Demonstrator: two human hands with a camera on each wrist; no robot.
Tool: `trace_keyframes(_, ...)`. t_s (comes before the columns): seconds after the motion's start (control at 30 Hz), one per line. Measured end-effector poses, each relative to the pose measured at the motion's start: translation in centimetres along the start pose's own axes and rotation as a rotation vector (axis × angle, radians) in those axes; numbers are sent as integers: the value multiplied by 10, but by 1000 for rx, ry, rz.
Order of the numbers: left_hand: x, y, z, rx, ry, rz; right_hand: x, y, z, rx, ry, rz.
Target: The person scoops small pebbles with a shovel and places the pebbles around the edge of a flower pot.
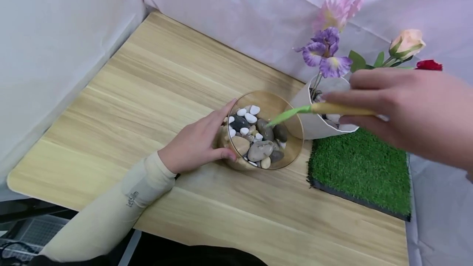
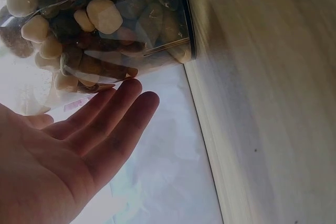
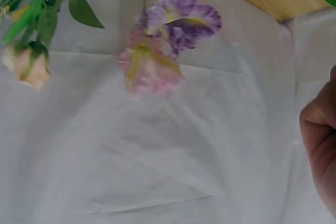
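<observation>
A round clear glass vase (image 1: pixel 297 134) stands on the wooden table, with white, grey, black and tan pebbles (image 1: pixel 260 150) inside. My left hand (image 1: pixel 196 141) rests against its left side, thumb nearer me; in the left wrist view the straight fingers (image 2: pixel 123 129) lie along the glass. With my right hand (image 1: pixel 402 106) I pinch the yellow handle of a small trowel (image 1: pixel 314 108). Its green blade points left and down, overlapping the vase's opening and the pebbles. The right wrist view catches only a curled part of that hand (image 3: pixel 319 135) at its edge.
Behind the trowel, a white pot (image 1: pixel 312 124) holds pebbles and a purple iris (image 1: pixel 325 54). A pink flower (image 1: pixel 338 9), a peach rose (image 1: pixel 407 44) and a red flower (image 1: pixel 428 65) show at the back right. Artificial turf (image 1: pixel 363 175) lies on the right; white cloth (image 1: pixel 221 11) hangs behind.
</observation>
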State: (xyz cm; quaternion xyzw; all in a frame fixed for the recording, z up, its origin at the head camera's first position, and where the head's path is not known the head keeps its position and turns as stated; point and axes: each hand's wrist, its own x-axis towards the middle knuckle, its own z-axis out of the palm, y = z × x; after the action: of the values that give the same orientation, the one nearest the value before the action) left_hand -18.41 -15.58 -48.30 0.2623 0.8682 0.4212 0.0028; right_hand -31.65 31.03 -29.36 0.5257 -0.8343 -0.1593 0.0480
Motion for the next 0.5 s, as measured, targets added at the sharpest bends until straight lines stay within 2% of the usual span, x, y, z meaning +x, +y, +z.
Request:
trace_keyframes(0.1,0,0,0,-3,-10,-5,4,6,-18,106,2,94)
trace_keyframes(0.2,0,0,0,-1,-15,-8,15,2,-39,120,9,122)
trace_keyframes(0.27,0,0,-1,2,-13,-9,32,-19,-64,152,-13,141)
trace_keyframes(0.3,1,1,-1,2,-12,-9,35,-22,-66,118,-41,149)
trace_keyframes(0.33,1,1,-1,1,-11,-9,46,-35,-77,142,-59,143)
trace_keyframes(0.4,1,1,-1,-1,-12,-14,68,-64,-94,223,-123,139)
trace_keyframes(0.5,1,1,-1,-9,-18,-16,92,-91,-99,363,-219,103)
